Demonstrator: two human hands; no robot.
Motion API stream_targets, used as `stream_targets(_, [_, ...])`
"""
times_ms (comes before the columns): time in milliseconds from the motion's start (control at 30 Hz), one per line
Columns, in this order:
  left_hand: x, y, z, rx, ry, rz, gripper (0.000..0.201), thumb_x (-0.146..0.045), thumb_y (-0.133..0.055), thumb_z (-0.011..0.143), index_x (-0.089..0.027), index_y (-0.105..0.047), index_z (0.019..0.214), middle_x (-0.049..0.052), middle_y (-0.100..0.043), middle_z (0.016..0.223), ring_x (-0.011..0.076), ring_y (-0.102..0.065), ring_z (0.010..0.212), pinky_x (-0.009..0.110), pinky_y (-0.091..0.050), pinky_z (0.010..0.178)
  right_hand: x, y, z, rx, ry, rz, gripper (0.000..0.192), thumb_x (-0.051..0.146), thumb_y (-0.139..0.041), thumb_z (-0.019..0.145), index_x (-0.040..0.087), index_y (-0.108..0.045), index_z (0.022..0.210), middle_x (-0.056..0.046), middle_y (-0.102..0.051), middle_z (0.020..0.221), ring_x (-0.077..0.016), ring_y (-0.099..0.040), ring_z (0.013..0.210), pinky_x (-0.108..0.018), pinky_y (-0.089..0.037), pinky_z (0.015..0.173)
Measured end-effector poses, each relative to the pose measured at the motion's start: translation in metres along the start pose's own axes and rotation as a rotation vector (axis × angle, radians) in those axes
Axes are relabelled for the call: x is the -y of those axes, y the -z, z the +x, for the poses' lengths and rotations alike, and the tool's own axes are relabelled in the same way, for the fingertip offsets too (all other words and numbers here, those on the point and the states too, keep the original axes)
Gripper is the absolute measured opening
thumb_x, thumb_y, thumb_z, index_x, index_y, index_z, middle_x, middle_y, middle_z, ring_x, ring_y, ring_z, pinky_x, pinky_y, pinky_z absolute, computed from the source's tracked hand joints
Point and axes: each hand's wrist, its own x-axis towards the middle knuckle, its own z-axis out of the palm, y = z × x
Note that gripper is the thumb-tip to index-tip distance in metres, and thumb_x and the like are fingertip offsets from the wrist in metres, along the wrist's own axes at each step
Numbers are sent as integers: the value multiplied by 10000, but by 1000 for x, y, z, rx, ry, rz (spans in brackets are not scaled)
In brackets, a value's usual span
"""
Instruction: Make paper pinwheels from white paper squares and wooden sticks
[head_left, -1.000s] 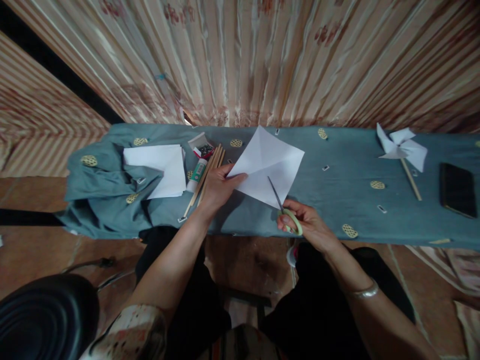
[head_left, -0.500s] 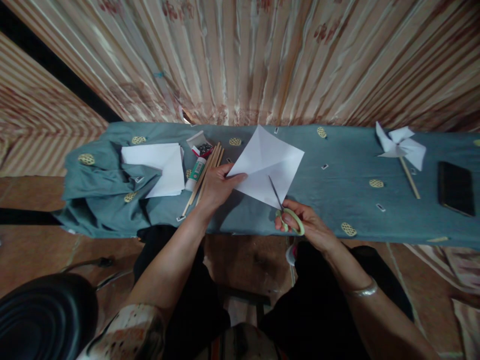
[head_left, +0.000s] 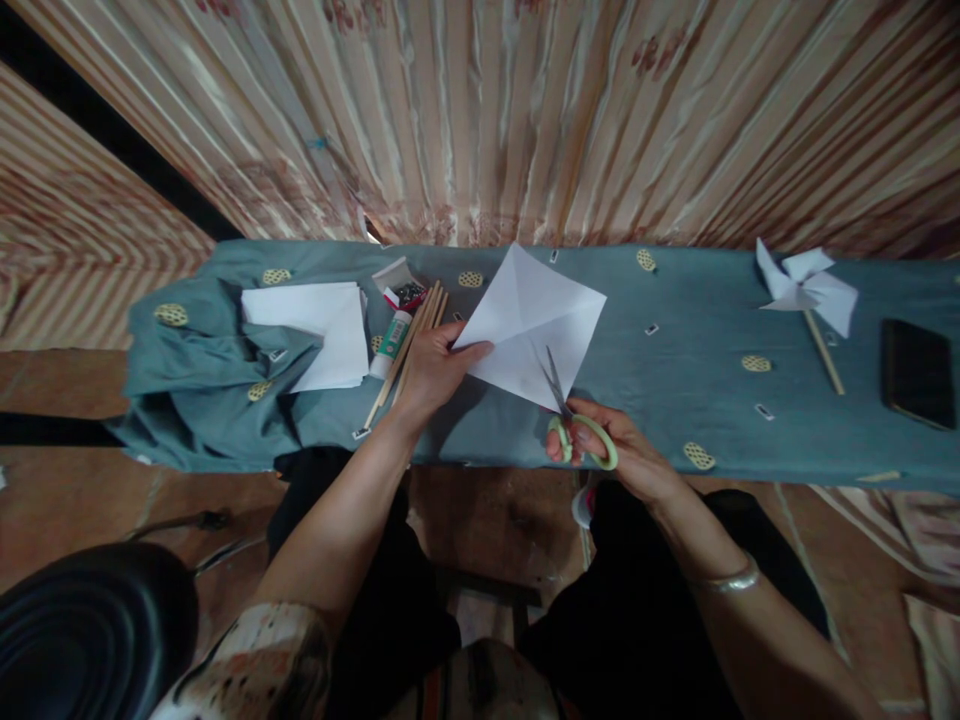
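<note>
My left hand pinches the left corner of a square white sheet of paper, its thumb on top. Creases run across the sheet and meet near its middle. In my right hand is a pair of scissors with pale green handles, my fingers through the loops. The scissor blades are parted and lie at the sheet's near corner, pointing toward its middle. Whether a slit runs between the blades I cannot tell.
Wooden sticks, a glue stick and an open box of small metal pins lie left of the sheet, beside stacked white paper. To the right are a paper pinwheel on a stick and a black phone. A patterned cloth covers the table.
The scissors have opened: their blades and handle loops are farther apart. My left hand keeps its hold on the paper.
</note>
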Motion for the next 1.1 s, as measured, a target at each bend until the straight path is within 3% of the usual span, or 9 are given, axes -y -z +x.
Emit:
stream_targets(167, [2,1,0,10,-18,23,213,-320,-803,656,-154,-762,783,17,-700,683,176,-620,623,258,-464,541,1,0,2,-14,-32,24,501,667,-756,707,210,-570,791,-21,-692,716,-124,-601,606,-228,-438,513])
stream_targets(600, [-3,-2,-2,39,17,-7,225,-321,-784,631,-153,-765,779,-11,-651,646,134,-550,591,242,-426,549,3,-5,5,-76,-69,52,533,649,-818,629,192,-619,819,2,-665,651,-96,-565,524,-208,-423,478])
stream_targets(1100, [1,-1,-2,27,8,10,205,-312,-788,639,-154,-761,767,-13,-644,640,129,-542,581,241,-409,540,1,-7,6,-123,-73,87,475,590,-853,615,200,-625,760,17,-644,622,-88,-550,521,-213,-448,498])
